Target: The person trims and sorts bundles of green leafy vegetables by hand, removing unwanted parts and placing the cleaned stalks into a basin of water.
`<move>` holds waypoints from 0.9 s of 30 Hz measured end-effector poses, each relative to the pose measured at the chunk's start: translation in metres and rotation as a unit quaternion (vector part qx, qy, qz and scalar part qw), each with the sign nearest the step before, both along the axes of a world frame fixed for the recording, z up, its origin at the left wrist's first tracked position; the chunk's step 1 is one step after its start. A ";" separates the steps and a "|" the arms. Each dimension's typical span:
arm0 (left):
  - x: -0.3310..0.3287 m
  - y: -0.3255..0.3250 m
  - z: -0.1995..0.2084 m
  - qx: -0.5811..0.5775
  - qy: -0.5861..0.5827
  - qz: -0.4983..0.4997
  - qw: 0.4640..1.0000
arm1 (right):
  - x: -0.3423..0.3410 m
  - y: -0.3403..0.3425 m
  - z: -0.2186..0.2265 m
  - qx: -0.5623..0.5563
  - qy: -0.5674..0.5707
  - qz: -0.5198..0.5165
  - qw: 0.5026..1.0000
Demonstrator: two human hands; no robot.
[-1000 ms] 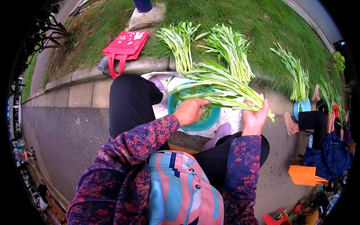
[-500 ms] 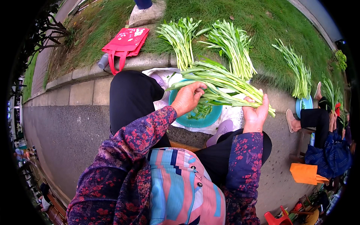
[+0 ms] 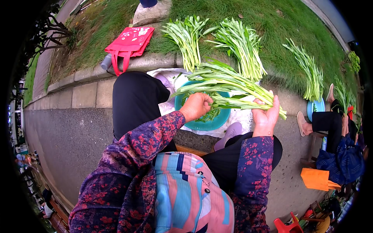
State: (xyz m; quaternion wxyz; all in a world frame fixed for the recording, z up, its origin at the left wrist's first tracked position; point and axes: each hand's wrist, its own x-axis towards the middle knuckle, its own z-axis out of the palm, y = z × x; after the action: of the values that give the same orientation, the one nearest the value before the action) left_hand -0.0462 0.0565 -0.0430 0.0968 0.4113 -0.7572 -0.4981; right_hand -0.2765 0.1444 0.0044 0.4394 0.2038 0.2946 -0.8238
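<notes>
A loose bunch of long leafy green vegetables (image 3: 233, 87) lies across my right hand (image 3: 267, 116), whose fingers are closed round the pale stem ends. The leafy tops point left. My left hand (image 3: 197, 106) is at the lower edge of the bunch, its thumb and fingers pinched together. Whatever they hold, if anything, is too small to make out. Under both hands stands a teal basin (image 3: 211, 125) with torn green leaves (image 3: 211, 114) in it. The bunch hides part of its rim.
Two bunches of the same greens (image 3: 186, 42) (image 3: 243, 48) lie on the grass beyond the stone kerb (image 3: 155, 63). A red bag (image 3: 132, 42) and a grey bottle (image 3: 106, 62) are at left. A white cloth (image 3: 243, 120) lies under the basin. Another person's legs (image 3: 326, 121) and a blue basin (image 3: 319, 106) are at right.
My left hand has drawn slightly down from the bunch, and its fingers have curled into a tighter pinch. My right hand keeps its hold on the stems.
</notes>
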 end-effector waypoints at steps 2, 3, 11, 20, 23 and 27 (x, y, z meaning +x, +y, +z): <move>0.004 -0.002 -0.002 0.006 0.023 -0.032 0.999 | -0.001 0.001 -0.001 0.000 0.007 0.004 1.000; 0.006 -0.004 -0.001 0.009 0.035 -0.049 0.998 | -0.002 0.001 -0.001 -0.001 0.011 0.006 1.000; 0.016 -0.023 0.026 0.076 0.039 -0.097 0.992 | 0.003 -0.001 0.003 0.026 0.012 0.003 1.000; 0.018 -0.023 0.038 0.356 0.064 -0.022 0.932 | 0.001 -0.002 -0.004 0.010 0.012 0.009 1.000; 0.018 -0.023 0.036 0.437 0.091 -0.012 0.895 | 0.001 -0.003 -0.001 0.011 0.007 0.009 1.000; 0.018 -0.024 0.041 0.486 0.105 -0.002 0.867 | 0.000 -0.003 -0.001 0.008 0.009 0.010 1.000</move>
State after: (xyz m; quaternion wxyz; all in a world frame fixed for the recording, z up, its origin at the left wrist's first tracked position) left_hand -0.0281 0.0324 -0.0019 -0.0379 0.3497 -0.4054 -0.8438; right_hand -0.2761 0.1419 0.0032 0.4432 0.1969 0.3073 -0.8188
